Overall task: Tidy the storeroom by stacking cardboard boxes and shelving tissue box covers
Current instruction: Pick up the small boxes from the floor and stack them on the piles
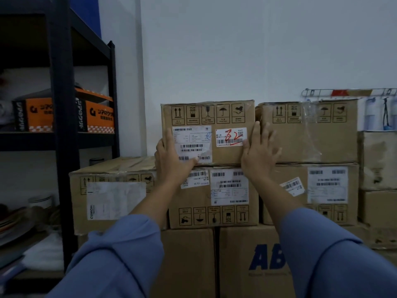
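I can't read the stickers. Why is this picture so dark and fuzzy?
In the head view, dim light leaves the shelf in shadow, the right hand is smeared by motion blur, and small print is too soft to read, though the red scrawl on the white label shows.

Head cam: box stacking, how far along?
Done: stack stands three tiers against the wall. In hand: left hand and right hand press flat on the top box marked 32, seated on the box below. Left: shelving likely; no tissue box covers visible near the shelf.
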